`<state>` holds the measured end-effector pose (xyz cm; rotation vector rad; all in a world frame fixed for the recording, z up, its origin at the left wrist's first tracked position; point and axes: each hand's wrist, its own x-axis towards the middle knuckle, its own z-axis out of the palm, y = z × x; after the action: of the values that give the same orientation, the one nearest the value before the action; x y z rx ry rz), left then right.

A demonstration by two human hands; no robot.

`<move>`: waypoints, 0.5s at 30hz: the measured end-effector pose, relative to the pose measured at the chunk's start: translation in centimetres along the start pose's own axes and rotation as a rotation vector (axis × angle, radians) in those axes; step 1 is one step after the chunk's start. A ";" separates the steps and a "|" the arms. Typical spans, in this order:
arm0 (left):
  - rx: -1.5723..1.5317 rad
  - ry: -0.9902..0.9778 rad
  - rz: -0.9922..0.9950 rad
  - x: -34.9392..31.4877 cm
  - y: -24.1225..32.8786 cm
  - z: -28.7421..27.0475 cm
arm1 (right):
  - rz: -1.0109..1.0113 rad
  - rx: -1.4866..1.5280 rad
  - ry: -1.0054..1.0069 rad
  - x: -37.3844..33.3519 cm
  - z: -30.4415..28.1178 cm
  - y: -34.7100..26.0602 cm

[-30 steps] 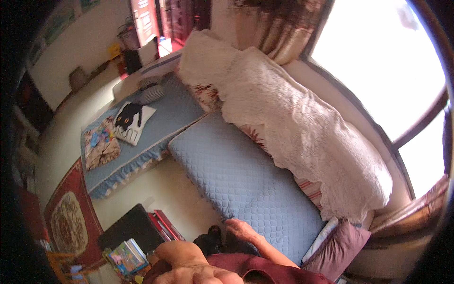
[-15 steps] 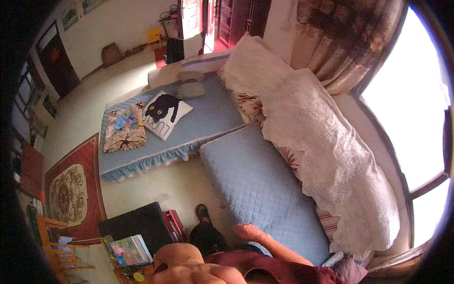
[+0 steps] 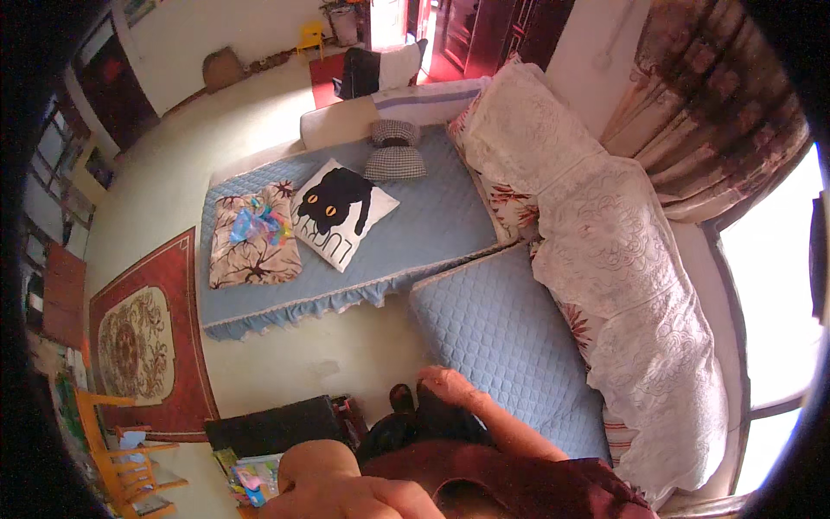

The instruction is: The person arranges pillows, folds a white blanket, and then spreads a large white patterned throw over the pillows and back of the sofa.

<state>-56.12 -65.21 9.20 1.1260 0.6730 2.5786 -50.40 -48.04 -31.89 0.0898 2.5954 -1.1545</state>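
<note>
My right hand (image 3: 448,386) rests over the dark trouser leg at my right knee, beside the front edge of the blue quilted seat (image 3: 493,320). Its fingers lie loosely over the knee, and nothing shows in it. Very close to the camera, at the bottom, is my left hand (image 3: 346,489), large and cropped by the lower edge; what its fingers do is hidden. Below it and to the right spreads my maroon top (image 3: 527,476). One dark shoe (image 3: 401,398) shows beyond my knees.
A blue bed-like seat (image 3: 406,233) holds a cat-print pillow (image 3: 341,212), a branch-patterned cushion (image 3: 255,259) and checked cushions (image 3: 396,163). White lace covers the sofa back (image 3: 622,233) at right. A black low table (image 3: 277,426), books (image 3: 252,477), a wooden chair (image 3: 130,450) and a red rug (image 3: 186,346) are left.
The view has shifted, so the furniture sits farther right. My right hand has moved up and onto the knee. The books at lower left are now more covered by my left hand.
</note>
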 end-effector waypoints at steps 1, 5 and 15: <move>0.012 0.029 -0.019 0.9 -0.2 -0.4 | 0.039 0.037 0.046 0.3 -1.1 0.2; -0.107 -0.474 -0.013 6.3 -1.6 -6.3 | 0.172 0.022 -0.106 2.1 -2.3 2.7; -0.226 -0.501 -0.092 15.5 -12.7 -15.4 | 0.215 0.013 -0.046 8.0 -10.6 6.4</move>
<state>-77.39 -52.91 3.38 1.5324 0.2993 2.0998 -59.45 -36.44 -32.12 0.3324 2.4669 -1.0827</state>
